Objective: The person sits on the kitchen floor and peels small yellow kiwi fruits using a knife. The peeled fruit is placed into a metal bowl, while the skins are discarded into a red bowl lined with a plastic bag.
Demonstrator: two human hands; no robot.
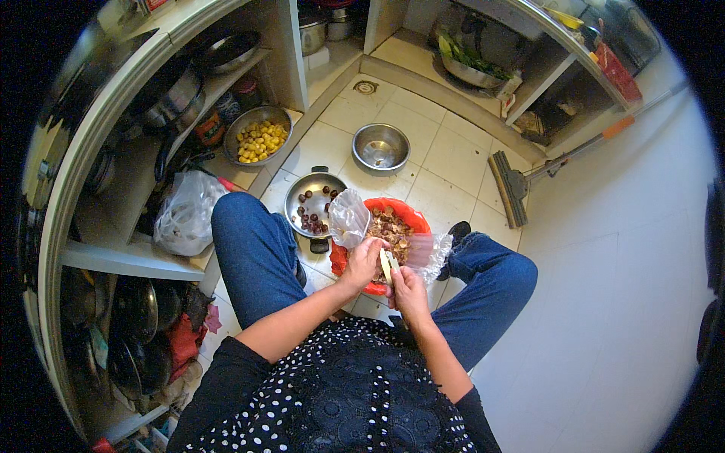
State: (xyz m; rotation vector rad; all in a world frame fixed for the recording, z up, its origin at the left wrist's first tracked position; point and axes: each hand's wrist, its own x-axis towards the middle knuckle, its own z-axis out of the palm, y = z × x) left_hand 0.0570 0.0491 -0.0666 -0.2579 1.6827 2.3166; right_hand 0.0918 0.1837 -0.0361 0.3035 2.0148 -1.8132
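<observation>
My right hand grips a small tool with a pale yellow handle, perhaps a knife or peeler. Close against its upper end is my left hand, fingers curled; whatever they may hold is hidden. Both hands are over a bin lined with a red plastic bag, which contains brown chestnut shells. Clear plastic sticks up at the bin's left, and more hangs over its right side. Left of the bin, a two-handled steel pan holds several dark brown chestnuts.
A steel bowl of peeled yellow chestnuts stands on the cabinet's low ledge at left. Another steel bowl sits on the tiled floor. A floor squeegee or mop leans by the right wall. A white plastic bag lies by my left knee.
</observation>
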